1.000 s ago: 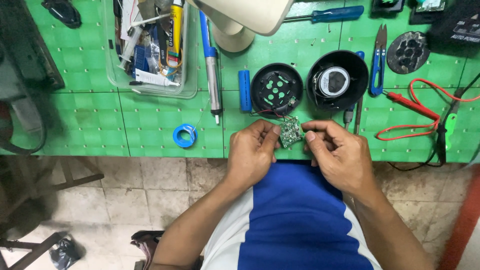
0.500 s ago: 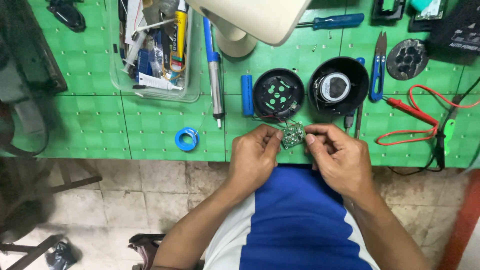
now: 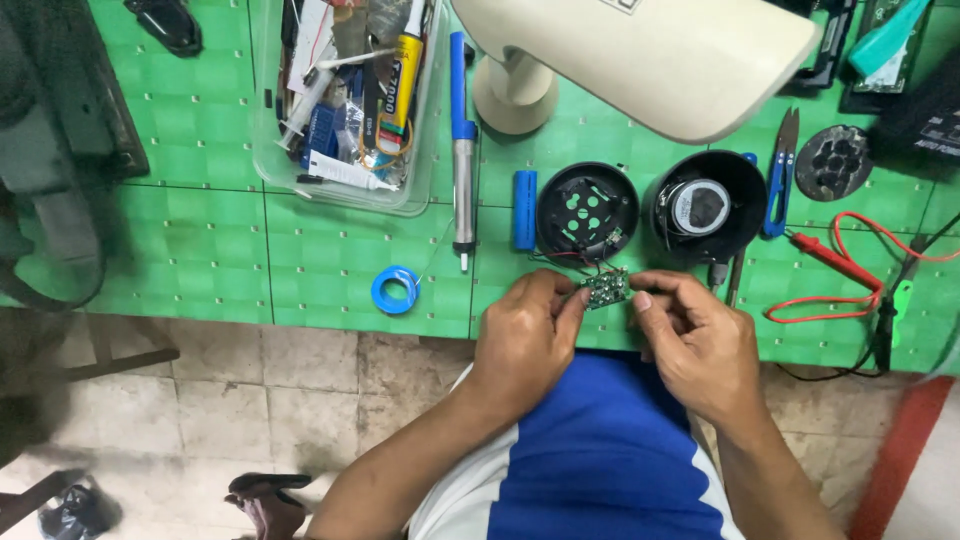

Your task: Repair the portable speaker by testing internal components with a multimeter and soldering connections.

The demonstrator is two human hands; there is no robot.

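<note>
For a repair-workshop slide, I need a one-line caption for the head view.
Both hands, left hand and right hand, hold a small green circuit board over a green mat.

The small green circuit board (image 3: 606, 288) is showing a matt laminate face dotted with shiny metal solder points, while the round speaker housing (image 3: 587, 211) behind it is looking like smooth black plastic. The clear storage tub (image 3: 268, 150) is gleaming as glossy transparent plastic, and the lamp head (image 3: 650, 55) is presenting smooth cream plastic. The green bench mat (image 3: 200, 250) is appearing matt and rubbery.
</note>
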